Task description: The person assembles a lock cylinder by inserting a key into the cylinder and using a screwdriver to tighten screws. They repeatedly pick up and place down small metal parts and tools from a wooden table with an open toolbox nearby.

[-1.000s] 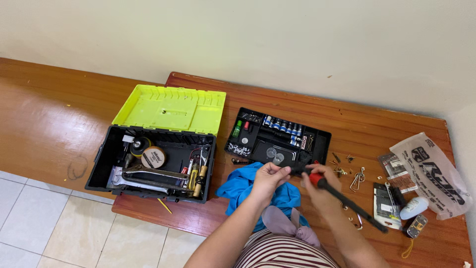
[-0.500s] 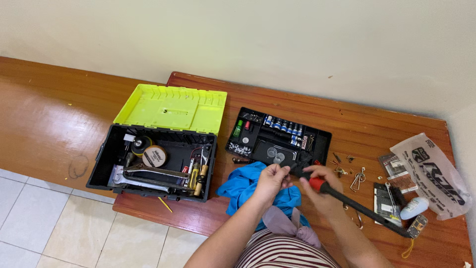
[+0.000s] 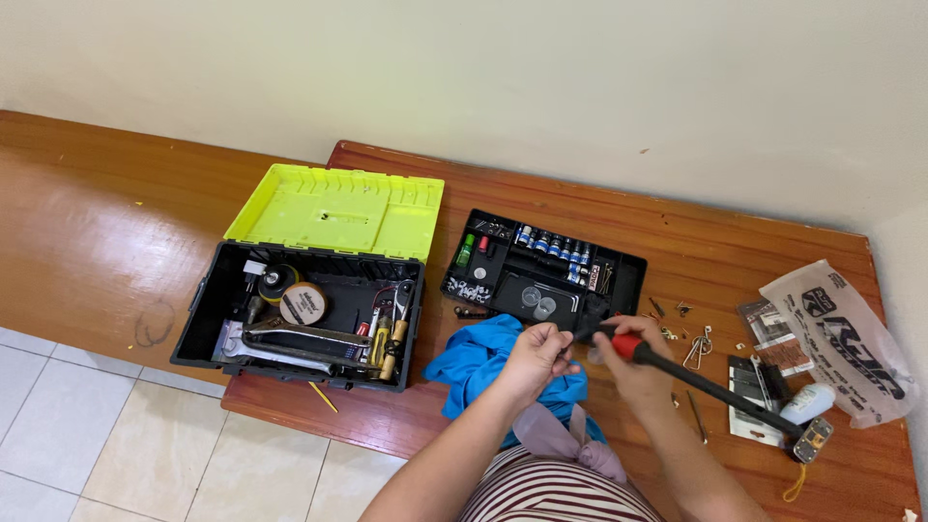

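My right hand (image 3: 633,360) grips a long tool with a red and black handle (image 3: 706,384), which slants down to the right over the wooden table (image 3: 696,256). My left hand (image 3: 536,353) is closed at the tool's tip end, just left of the right hand. Whether its fingers pinch a small part is too small to tell. Both hands hover above a blue cloth (image 3: 483,362), in front of a black organizer tray (image 3: 546,275) with batteries and small parts.
A black toolbox (image 3: 304,314) with its yellow-green lid (image 3: 338,211) open stands at the left, full of tools. Loose screws, hooks, small packets and a printed plastic bag (image 3: 836,338) lie at the right. A lower wooden bench (image 3: 87,222) and tiled floor are at the left.
The long tool has swung so its far end points lower right, reaching further across the table. Both hands stay together over the blue cloth.
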